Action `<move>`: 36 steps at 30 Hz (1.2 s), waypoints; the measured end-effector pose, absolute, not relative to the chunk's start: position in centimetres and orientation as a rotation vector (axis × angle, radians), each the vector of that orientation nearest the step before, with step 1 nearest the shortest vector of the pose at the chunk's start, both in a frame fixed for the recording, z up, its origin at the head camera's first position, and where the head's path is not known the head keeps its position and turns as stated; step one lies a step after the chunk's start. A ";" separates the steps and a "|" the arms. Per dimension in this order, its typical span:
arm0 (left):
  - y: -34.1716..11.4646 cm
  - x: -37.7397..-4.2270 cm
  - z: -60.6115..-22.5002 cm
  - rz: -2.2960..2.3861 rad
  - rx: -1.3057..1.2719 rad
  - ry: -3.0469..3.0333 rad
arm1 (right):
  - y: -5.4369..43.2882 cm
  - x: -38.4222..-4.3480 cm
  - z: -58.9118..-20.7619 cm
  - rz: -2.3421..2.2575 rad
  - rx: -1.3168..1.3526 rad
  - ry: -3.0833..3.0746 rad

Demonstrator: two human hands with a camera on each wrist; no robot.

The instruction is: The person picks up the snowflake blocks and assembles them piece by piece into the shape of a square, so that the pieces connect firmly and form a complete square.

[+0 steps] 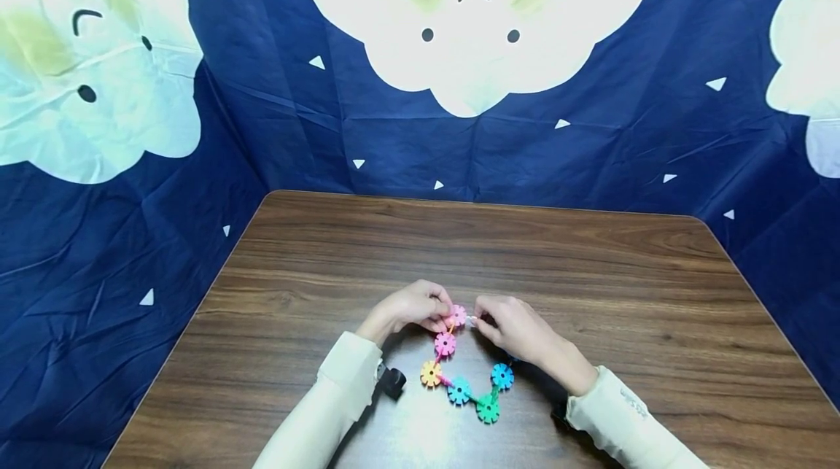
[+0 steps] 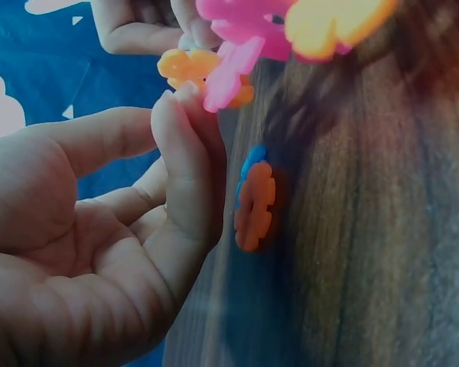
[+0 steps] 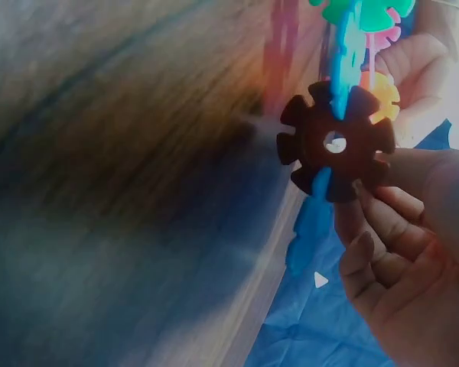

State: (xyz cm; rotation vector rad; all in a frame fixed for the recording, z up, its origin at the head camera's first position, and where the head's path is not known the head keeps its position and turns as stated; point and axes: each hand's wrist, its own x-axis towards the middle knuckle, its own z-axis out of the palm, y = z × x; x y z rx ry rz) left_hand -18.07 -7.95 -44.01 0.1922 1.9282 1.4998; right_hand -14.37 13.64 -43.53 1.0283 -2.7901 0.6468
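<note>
My left hand (image 1: 416, 306) pinches the upper end of a chain of notched, flower-shaped plastic discs, near a pink disc (image 1: 457, 316). In the left wrist view its fingertips meet an orange disc (image 2: 187, 67) beside a pink one (image 2: 231, 70). A small pale piece (image 1: 471, 321) touches that pink end, and my right hand (image 1: 521, 327) pinches it. Down the chain come another pink disc (image 1: 445, 343), a yellow disc (image 1: 430, 374), a blue disc (image 1: 459, 390) and a green disc (image 1: 488, 408). A dark-looking disc (image 3: 306, 145) overlaps my right fingers in the right wrist view.
The chain curves over a brown wood-grain table (image 1: 328, 250). Behind it hangs a blue cloth (image 1: 262, 119) with white clouds. A black wrist device (image 1: 394, 384) sits by the left cuff. Further discs beside the right hand are partly hidden by the arm.
</note>
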 end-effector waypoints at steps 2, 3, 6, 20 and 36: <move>-8.1 -18.0 -44.0 1.494 0.192 1.935 | 13.5 -14.3 -43.7 0.604 1.043 -2.752; -8.2 -18.0 -44.0 1.494 0.195 1.937 | 13.4 -14.3 -43.8 0.580 1.052 -2.726; -8.4 -17.8 -44.0 1.490 0.205 1.937 | 13.1 -14.2 -44.2 0.504 1.096 -2.623; -10.0 -16.8 -43.8 1.492 0.213 1.854 | 11.7 -13.6 -44.7 0.535 1.190 -2.469; -10.5 -15.9 -43.8 1.594 0.165 1.804 | 10.8 -13.6 -44.6 0.656 1.258 -2.444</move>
